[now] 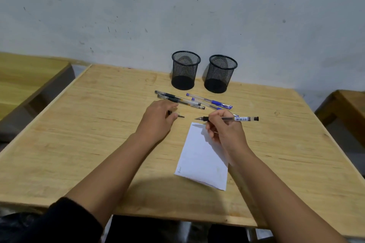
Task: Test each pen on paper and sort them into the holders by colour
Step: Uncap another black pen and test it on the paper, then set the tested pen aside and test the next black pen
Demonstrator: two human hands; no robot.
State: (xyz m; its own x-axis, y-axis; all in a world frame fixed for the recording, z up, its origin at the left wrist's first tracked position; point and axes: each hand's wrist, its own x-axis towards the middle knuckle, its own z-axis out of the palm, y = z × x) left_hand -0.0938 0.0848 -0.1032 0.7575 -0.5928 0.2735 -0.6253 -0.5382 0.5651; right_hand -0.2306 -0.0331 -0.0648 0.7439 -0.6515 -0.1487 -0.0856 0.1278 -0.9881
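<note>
My right hand (223, 128) holds an uncapped black pen (243, 118) level above the top edge of a white sheet of paper (199, 162), tip pointing left. My left hand (158, 118) is closed on the pen's cap (178, 116), just left of the tip. Two black pens (177, 99) and blue pens (211, 101) lie on the wooden table (79, 134) behind my hands. Two black mesh holders, the left holder (185, 70) and the right holder (220, 73), stand against the wall with nothing visible inside.
A grey wall rises right behind the holders. Another wooden table (23, 79) stands to the left and a wooden bench or table (347, 108) to the right, each across a gap.
</note>
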